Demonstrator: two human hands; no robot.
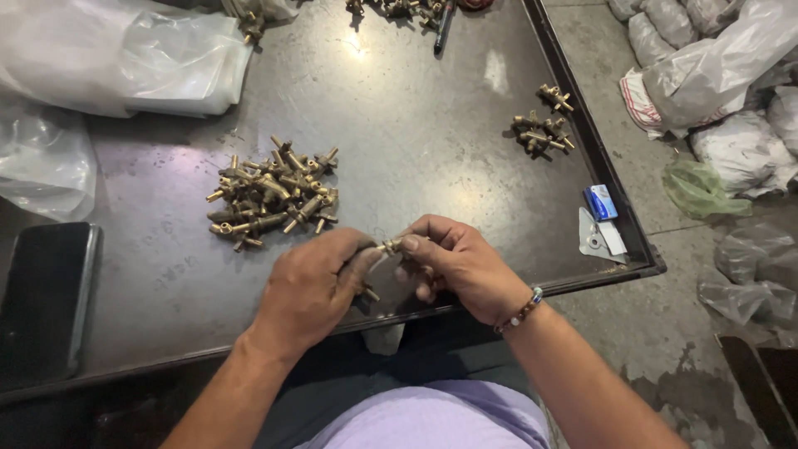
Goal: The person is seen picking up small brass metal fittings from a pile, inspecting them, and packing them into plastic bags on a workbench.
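A brass fitting [391,244] is pinched between both hands above the tray's [465,166] near edge. The left hand [312,287] is closed around one end, and the right hand [457,262] is pinching the other with its fingertips. It looks small, dull yellow and slim. A large pile [270,195] is seemingly left, while a smaller group [544,131] is set apart, perhaps already done.
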